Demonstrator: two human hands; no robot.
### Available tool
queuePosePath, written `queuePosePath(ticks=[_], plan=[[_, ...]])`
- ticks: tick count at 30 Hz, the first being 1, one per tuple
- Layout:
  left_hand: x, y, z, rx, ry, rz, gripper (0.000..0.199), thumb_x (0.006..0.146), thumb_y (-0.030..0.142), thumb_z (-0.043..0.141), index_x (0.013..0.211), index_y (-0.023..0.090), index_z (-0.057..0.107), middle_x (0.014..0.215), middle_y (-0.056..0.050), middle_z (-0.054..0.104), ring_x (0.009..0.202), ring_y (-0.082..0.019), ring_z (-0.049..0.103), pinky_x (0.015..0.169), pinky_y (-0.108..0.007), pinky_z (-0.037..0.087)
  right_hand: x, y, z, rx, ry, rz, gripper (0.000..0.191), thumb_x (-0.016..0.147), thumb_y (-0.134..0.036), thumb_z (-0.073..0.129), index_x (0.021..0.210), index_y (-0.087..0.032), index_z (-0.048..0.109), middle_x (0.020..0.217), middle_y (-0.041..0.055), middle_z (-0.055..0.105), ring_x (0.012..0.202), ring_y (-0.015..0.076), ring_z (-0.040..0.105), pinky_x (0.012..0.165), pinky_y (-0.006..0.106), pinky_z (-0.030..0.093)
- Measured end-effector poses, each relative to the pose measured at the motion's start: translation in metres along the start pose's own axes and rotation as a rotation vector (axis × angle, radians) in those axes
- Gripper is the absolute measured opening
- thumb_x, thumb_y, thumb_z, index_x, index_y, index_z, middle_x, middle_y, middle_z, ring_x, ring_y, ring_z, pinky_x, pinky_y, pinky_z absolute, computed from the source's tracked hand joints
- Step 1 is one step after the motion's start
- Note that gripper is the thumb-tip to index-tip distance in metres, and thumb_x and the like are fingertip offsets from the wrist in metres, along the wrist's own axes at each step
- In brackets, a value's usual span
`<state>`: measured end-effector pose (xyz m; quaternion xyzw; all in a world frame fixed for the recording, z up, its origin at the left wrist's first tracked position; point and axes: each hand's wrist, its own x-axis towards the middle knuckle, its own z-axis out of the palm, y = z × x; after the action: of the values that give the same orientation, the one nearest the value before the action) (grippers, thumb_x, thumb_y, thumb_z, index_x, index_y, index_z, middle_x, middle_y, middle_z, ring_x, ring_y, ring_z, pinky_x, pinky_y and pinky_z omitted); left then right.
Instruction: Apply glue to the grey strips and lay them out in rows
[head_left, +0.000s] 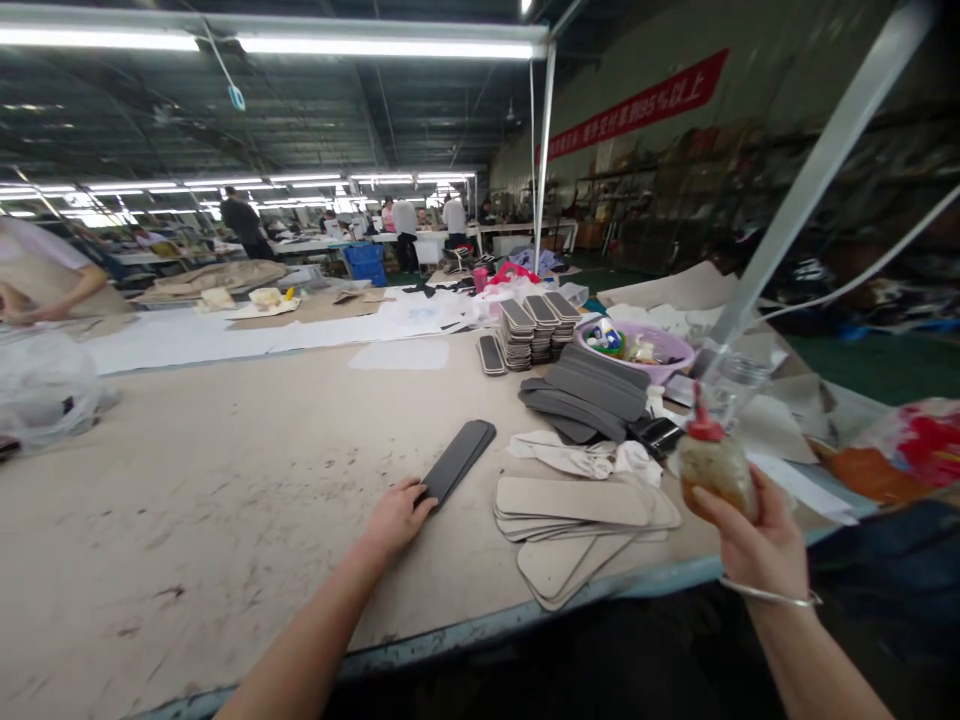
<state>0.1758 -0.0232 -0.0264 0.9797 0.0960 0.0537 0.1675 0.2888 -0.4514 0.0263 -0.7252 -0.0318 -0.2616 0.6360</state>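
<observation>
The left hand's (397, 515) fingers (414, 489) are slightly curled, with little gap between them, and touch the near end of the dark strips (459, 462); I cannot tell whether they grip or only press. These strips lie flat, slightly fanned, to the left of the pale strips (570, 500), their long axis slanting from the near left to the far right.

The right hand's (772, 540) fingers and thumb are wrapped around a bottle (716, 478), held up to the right of the pale strips. It stands nearly upright, its red nozzle pointing up, with amber liquid inside. A bracelet (769, 594) circles that wrist.

The pale strips lie loosely piled on the desk (262, 490), mostly lengthwise from left to right, a few slanting at the near side. Just beyond them is a white cloth (562, 455), then a heap of grey strips (589, 395). Farther beyond them stand stacks of edged strips (536, 335), and, farther right, a purple basin (679, 368) holding a green bowl (606, 340) and small items.
</observation>
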Motion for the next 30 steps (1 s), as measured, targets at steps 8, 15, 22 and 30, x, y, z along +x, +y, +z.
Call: queuePosePath(ticks=[8,15,22,30], plan=[[-0.004,0.002,-0.004,-0.040,0.018,-0.056,0.031,0.084,0.030,0.047,0.101,0.014,0.066,0.111,-0.010,0.062,0.102,-0.019,0.056,0.094,-0.028,0.038,-0.057,-0.056,0.136,0.639,-0.452,0.527,0.048,0.059,-0.035,0.078,0.096,-0.025,0.049,0.090,-0.0007,0.062,0.076,0.0182,0.061,0.061,0.030,0.051],[0.011,-0.008,-0.002,-0.065,0.030,-0.288,0.026,0.076,0.023,0.058,0.100,0.016,0.063,0.097,-0.006,0.067,0.088,-0.017,0.060,0.077,-0.025,0.043,-0.095,-0.042,0.182,0.771,-0.500,0.795,0.046,0.058,-0.035,0.078,0.095,-0.023,0.052,0.083,-0.0023,0.061,0.061,0.0124,0.057,0.046,0.020,0.041],[0.010,0.005,-0.009,0.047,0.057,-0.355,0.016,0.077,0.032,0.057,0.084,0.020,0.064,0.087,-0.005,0.068,0.084,-0.020,0.060,0.070,-0.028,0.039,-0.096,-0.038,0.188,0.774,-0.460,0.804,0.048,0.056,-0.034,0.079,0.092,-0.022,0.050,0.081,-0.0024,0.061,0.061,0.0126,0.056,0.046,0.019,0.038],[0.006,0.013,-0.003,0.180,0.138,-0.267,0.012,0.077,0.027,0.055,0.080,0.020,0.063,0.089,-0.005,0.066,0.085,-0.021,0.057,0.075,-0.030,0.038,-0.096,-0.037,0.179,0.810,-0.480,0.786,0.048,0.053,-0.034,0.080,0.091,-0.022,0.053,0.082,-0.0023,0.063,0.068,0.0152,0.059,0.052,0.022,0.041]])
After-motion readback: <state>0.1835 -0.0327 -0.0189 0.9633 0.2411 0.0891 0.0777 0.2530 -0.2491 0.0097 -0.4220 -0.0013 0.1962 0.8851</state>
